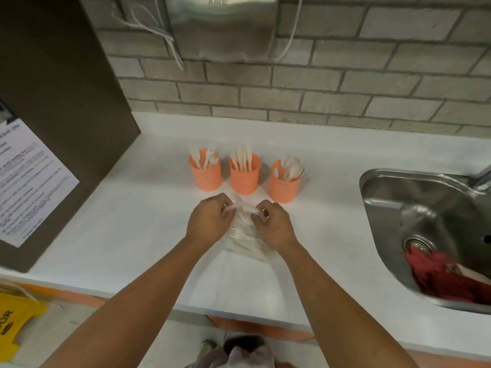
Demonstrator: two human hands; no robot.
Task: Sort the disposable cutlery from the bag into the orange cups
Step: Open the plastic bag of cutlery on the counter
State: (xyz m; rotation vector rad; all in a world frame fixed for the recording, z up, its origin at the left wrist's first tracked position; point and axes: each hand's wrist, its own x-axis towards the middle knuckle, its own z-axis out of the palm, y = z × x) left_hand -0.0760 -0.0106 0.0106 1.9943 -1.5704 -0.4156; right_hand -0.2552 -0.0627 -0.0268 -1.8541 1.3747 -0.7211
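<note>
Three orange cups stand in a row on the white counter. The left cup point(205, 173) holds white forks, the middle cup point(244, 174) holds white knives, and the right cup point(284, 184) holds white spoons. Just in front of them lies a clear plastic bag point(245, 241) with white cutlery inside. My left hand point(208, 223) pinches the bag's top edge on the left side. My right hand point(273, 225) pinches the same edge on the right. Both hands are close together above the bag's mouth.
A steel sink point(425, 229) with a red cloth point(449, 277) sits at the right. A brown panel with a paper notice point(29, 181) bounds the counter on the left. A brick wall and a metal dispenser point(223, 25) stand behind. A yellow floor sign point(13, 322) is at lower left.
</note>
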